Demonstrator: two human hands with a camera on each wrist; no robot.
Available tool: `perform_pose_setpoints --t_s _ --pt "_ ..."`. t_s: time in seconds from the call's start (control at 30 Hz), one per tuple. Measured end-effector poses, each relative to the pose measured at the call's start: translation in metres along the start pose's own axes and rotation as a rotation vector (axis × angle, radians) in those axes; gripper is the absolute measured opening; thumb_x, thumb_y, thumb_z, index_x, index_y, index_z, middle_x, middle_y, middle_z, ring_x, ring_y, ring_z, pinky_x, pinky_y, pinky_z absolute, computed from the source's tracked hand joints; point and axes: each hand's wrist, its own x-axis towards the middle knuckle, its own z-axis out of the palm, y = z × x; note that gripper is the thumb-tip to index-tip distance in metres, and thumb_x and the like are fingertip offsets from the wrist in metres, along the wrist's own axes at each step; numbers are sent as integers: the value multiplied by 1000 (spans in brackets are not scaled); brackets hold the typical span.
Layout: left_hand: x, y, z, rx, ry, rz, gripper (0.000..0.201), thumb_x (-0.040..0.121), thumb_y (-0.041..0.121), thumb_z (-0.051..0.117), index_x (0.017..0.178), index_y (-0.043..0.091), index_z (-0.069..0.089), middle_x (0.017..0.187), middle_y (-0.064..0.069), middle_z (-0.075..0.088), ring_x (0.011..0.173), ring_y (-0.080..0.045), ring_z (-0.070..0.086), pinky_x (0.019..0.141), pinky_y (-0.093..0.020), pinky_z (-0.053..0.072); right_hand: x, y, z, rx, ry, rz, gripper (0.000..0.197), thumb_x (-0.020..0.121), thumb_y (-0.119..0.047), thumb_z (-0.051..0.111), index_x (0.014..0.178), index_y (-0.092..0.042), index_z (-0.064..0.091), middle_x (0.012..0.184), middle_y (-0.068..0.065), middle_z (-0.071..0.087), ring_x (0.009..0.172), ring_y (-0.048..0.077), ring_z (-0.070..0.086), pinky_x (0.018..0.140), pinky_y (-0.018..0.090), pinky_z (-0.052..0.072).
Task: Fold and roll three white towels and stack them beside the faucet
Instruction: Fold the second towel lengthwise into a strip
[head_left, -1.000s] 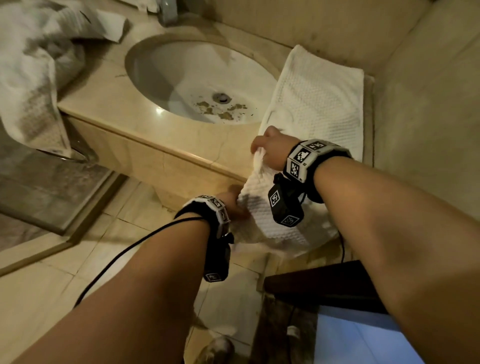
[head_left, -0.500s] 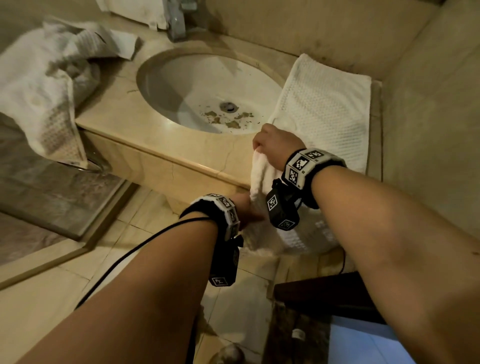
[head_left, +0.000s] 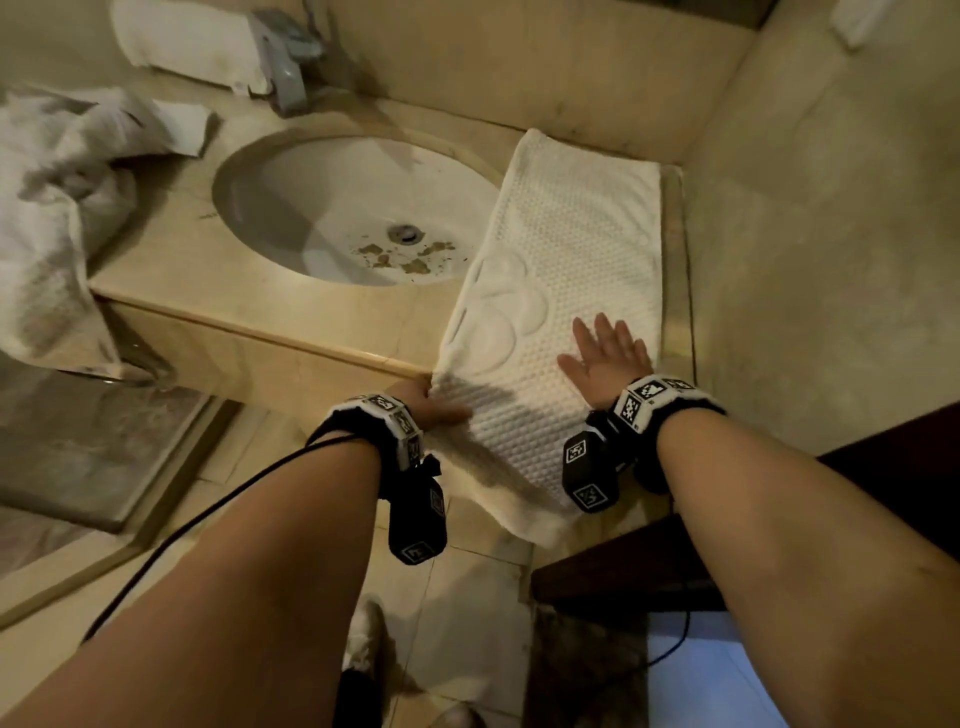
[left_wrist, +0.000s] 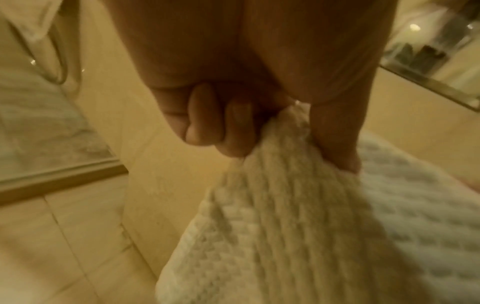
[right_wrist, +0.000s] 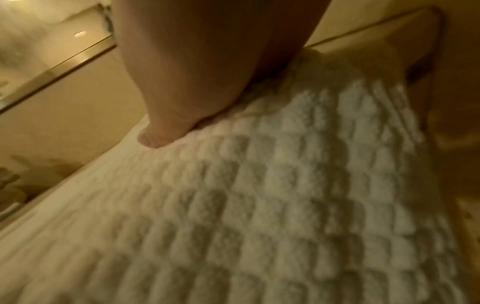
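Two hands of mine were on the same white towel (head_left: 571, 249), which lay stretched in the right half of the head view, on the counter (head_left: 291, 317) to the right of the sink (head_left: 322, 208), with its far end against the back wall and its near end hanging over the counter's front edge toward the floor. My left hand (head_left: 431, 408), at the centre of the frame and low on the towel's left edge, was clamped on the cloth: in the left wrist view my fingers (left_wrist: 233, 127) were curled and my thumb pressed from the other side, so a bunch of the waffle fabric (left_wrist: 298, 205) was pinched between them. My right hand (head_left: 605, 358) was flat, with the fingers straight and spread apart, and it pressed down on the towel near its right edge, just where the cloth met the counter's front; the right wrist view showed my thumb (right_wrist: 166, 131) lying on the fabric (right_wrist: 259, 205), the other fingers hidden. In the upper left of the frame a rolled towel (head_left: 187, 44) lay just left of the faucet (head_left: 285, 62), touching it as far as I could tell. At the left edge of the frame a crumpled towel (head_left: 57, 208) was lying loose on the counter, one part of it hanging over the side.
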Motion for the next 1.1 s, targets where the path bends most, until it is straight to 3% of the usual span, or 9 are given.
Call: perform_pose_setpoints --t_s 0.17,0.27,0.37,0.5,0.6,0.8,0.93,1.0,1.1 --pt "0 -1 4 -212 60 28 62 88 51 57 131 6 53 127 -16 59 99 -27 60 85 -37 48 -11 2 -1 181 154 48 61 101 -40 31 152 -24 4 160 6 -6 147 25 -5 120 37 -1" --pt "2 1 1 -303 93 -31 47 96 42 48 131 11 53 127 -19 58 98 -33 60 87 -42 51 -37 12 6 334 388 388 50 97 -28 43 143 -13 30 149 15 26 137 32 26 112 39 23" --pt "4 3 -2 -350 21 -34 40 93 27 58 130 12 54 131 -18 57 112 -31 58 97 -42 47 -51 19 10 459 307 563 52 94 -36 50 132 -2 41 137 21 44 128 34 41 104 38 35" --pt "7 7 -8 -309 -27 -52 60 77 9 74 133 7 51 122 -17 62 112 -36 60 100 -51 46 -49 23 7 524 215 593 52 89 -37 58 129 -5 48 131 17 53 120 32 52 98 38 44" --pt "5 14 -8 -205 24 -38 50 84 9 70 131 6 52 121 -16 61 111 -35 59 91 -37 49 -48 19 3 461 306 630 30 95 -24 47 121 -11 54 124 15 59 114 30 57 95 41 43" --pt "5 11 0 -18 72 56 52 91 39 60 131 7 50 126 -12 58 117 -32 56 91 -31 44 -59 20 7 523 344 518 29 94 -21 48 118 -5 45 120 20 59 110 35 58 85 35 45" --pt "11 0 -7 -79 -89 47 37 90 10 61 124 -2 54 128 -25 57 117 -40 55 102 -52 44 -84 10 23 615 344 560 41 95 -34 50 123 -5 44 124 17 57 112 34 57 83 33 44" --pt "11 -4 -9 9 -89 69 29 88 1 58 117 -3 56 113 -23 62 104 -35 61 93 -45 52 -92 1 29 668 298 575 43 94 -35 52 125 -7 41 123 15 59 112 32 58 77 30 40" --pt "1 -3 -10 151 -79 101 12 91 8 57 102 7 53 100 -14 57 90 -24 57 68 -28 51 -92 -8 33 805 299 654 57 92 -33 56 134 -2 34 125 14 59 113 29 58 83 29 42"
